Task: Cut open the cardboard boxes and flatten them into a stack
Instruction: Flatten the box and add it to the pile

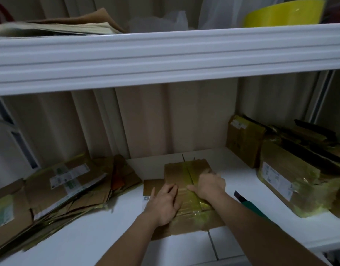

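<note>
A small brown cardboard box (186,171), taped with yellowish tape, lies flat in the middle of the white shelf (111,225). My left hand (165,204) lies flat on its near left part, fingers straight. My right hand (209,185) presses on the box's right side over the tape seam, fingers bent at the box's edge. A green-handled box cutter (248,203) lies on the shelf just right of my right forearm, untouched. A stack of flattened boxes (56,192) lies at the left.
Two taped, unflattened boxes (292,177) stand at the right of the shelf, with more cardboard behind them. The upper shelf beam (165,58) hangs overhead, carrying folded cardboard and a yellow bowl (282,13). A corrugated wall closes the back.
</note>
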